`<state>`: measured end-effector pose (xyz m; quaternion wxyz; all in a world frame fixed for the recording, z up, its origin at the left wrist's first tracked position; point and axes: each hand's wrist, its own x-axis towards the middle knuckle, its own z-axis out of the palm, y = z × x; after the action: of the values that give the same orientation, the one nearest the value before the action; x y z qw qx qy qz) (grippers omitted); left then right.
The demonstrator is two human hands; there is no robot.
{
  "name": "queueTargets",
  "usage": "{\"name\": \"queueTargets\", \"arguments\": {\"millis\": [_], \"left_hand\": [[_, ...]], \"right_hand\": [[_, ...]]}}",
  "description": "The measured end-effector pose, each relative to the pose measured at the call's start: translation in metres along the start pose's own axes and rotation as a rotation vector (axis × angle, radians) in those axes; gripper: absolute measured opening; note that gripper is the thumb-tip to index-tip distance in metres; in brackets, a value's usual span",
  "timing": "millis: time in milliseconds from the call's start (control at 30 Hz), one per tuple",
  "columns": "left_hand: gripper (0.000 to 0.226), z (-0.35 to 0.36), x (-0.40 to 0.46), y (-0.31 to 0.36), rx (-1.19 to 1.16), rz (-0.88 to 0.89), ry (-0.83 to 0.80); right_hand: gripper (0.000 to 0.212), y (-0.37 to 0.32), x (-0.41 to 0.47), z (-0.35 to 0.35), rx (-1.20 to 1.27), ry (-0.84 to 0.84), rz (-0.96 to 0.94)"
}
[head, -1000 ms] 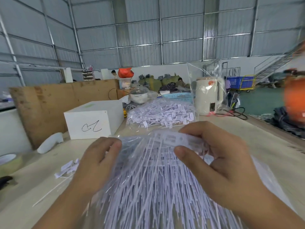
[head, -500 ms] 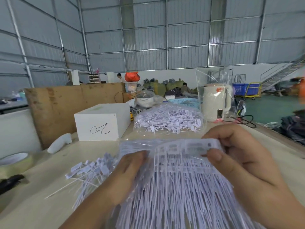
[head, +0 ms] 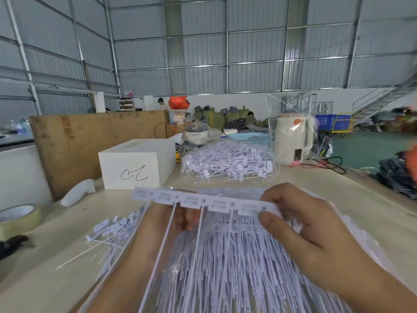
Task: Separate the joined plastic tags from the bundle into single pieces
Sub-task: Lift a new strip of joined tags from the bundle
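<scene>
A strip of joined white plastic tags (head: pixel 203 201) is held level above the table, its thin stems hanging down toward me. My right hand (head: pixel 302 227) pinches the strip's right end between thumb and fingers. My left hand (head: pixel 162 236) is behind the strip's left half, fingers curled up against the tags; its grip is partly hidden by them. Under both hands lies the big bundle of joined tags (head: pixel 237 274) in clear plastic. A small heap of single tags (head: pixel 112 229) lies on the table to the left.
A clear bag full of tags (head: pixel 230 163) sits farther back. A white box (head: pixel 137 163), a white handle-shaped object (head: pixel 77 193), a tape roll (head: pixel 19 216), a cream kettle (head: pixel 293 141) with cables and a plywood board (head: pixel 90 141) surround the wooden table (head: pixel 45 279).
The strip has been lifted out of the bundle and spread sideways, now showing its separate tag heads. My left hand moved from the bundle's left side to behind the strip.
</scene>
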<state>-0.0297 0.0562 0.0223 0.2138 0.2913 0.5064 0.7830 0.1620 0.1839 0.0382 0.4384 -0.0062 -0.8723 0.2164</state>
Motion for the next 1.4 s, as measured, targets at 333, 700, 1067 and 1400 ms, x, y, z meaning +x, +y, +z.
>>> {"name": "queueTargets", "arguments": {"millis": [333,700,1067,1400], "left_hand": [[0.092,-0.030,0.002,0.012,-0.095,-0.056,-0.264],[0.033,-0.036,0.011,0.010,-0.031,0.130,0.138],[0.017,-0.057,0.020,0.028,-0.177,0.149,0.450],[0.006,-0.025,0.000,0.025,-0.143,0.163,0.036]], "right_hand": [[0.008,0.019,0.008,-0.012,-0.283,0.031,0.132],[0.032,-0.013,0.009,-0.017,-0.286,-0.126,0.129],[0.016,-0.017,0.010,-0.007,-0.553,-0.156,0.279],[0.020,-0.018,0.012,-0.015,-0.532,0.256,-0.016]]}}
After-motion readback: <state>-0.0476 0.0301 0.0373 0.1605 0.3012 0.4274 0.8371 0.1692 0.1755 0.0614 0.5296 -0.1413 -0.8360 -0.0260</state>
